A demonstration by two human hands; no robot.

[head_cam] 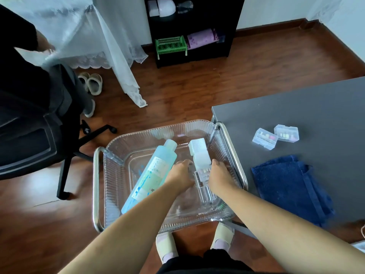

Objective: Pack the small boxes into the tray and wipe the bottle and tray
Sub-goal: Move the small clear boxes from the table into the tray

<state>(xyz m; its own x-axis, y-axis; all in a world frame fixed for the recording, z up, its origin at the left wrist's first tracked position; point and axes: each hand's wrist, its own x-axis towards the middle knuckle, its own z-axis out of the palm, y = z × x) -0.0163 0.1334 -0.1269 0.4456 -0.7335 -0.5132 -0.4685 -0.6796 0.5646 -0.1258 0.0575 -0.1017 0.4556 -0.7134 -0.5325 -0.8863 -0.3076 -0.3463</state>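
A clear ribbed plastic tray point(138, 135) rests on a metal frame in front of me. A pale blue bottle point(152, 175) lies on its side in the tray's left half. Small boxes stand in a row in the right half, with white ones point(199, 151) at the far end. Both hands reach into the tray. My left hand point(180, 174) and my right hand point(220, 177) press on either side of a small clear box point(203, 173) with coloured bits inside. Two more small clear boxes point(275, 136) lie on the grey table, apart from my hands.
A dark blue cloth point(290, 186) lies crumpled on the grey table point(296, 107) to the right of the tray. A black office chair point(35, 123) stands at the left on the wooden floor. A black shelf point(193, 30) and white curtains are at the back.
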